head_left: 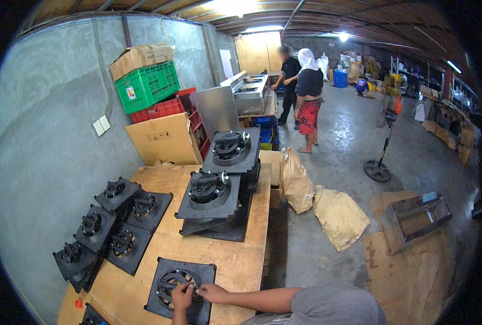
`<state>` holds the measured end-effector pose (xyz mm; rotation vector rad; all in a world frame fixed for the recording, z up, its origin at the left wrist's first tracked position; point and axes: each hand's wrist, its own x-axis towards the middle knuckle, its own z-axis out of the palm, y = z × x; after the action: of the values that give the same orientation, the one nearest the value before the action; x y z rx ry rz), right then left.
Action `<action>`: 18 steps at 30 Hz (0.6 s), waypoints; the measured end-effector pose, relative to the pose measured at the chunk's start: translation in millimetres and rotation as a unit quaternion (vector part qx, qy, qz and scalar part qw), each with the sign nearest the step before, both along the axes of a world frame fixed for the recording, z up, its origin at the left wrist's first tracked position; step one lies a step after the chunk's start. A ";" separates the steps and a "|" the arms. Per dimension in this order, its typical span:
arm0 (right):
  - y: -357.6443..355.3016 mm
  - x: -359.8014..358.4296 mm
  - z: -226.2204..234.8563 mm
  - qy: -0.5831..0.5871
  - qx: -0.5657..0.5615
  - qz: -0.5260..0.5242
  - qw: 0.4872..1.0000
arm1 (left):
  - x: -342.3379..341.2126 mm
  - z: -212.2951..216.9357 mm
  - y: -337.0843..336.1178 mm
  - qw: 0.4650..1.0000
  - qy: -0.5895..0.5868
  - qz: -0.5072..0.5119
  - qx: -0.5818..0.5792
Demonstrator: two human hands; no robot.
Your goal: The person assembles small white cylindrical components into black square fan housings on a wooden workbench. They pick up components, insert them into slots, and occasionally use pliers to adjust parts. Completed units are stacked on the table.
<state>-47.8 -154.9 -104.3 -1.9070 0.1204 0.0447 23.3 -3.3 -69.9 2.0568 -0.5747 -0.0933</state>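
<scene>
In front of me a black square burner plate (159,303) with a round ringed opening lies flat on the wooden table. Over its right half, my left hand (182,297) and my right hand (213,293) meet with their fingertips pinched close together. Whatever small piece sits between the fingers is too small and covered to name. Farther along the table, black plates with burners and silver fittings form a stack (208,189). More plates with burners (123,242) overlap each other on the left.
The wooden table (143,281) runs away from me beside a grey wall. Behind it are a leaning cardboard sheet (162,140) and a green crate (148,86). Brown sacks (341,216), a metal frame (414,219) and a standing fan (379,169) occupy the floor. Two people stand farther back.
</scene>
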 end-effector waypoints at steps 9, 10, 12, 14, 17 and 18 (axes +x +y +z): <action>2.5 4.3 -7.1 -0.012 -0.014 -0.004 1.000 | -2.0 3.6 -1.6 1.000 -0.015 0.006 0.010; 0.3 7.0 -5.4 0.048 0.040 0.018 0.998 | -2.5 4.6 -2.0 1.000 -0.019 0.006 0.008; -0.4 6.8 8.2 0.125 0.104 0.045 0.986 | -2.5 4.2 1.1 1.000 -0.025 0.008 0.011; -2.3 4.2 16.0 0.156 0.125 0.047 0.979 | -1.2 4.2 1.3 0.999 -0.031 0.008 0.020; 0.6 1.5 -0.7 -0.018 -0.038 -0.007 0.999 | -6.3 10.4 -3.4 1.000 -0.022 0.000 -0.006; 1.9 2.7 -0.2 0.010 0.003 0.008 1.000 | -4.6 7.2 -0.9 1.000 -0.024 0.005 -0.003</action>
<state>-45.1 -153.0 -104.5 -1.9025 0.1191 0.0758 18.7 -4.2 -62.7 2.0615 -0.5941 -0.0359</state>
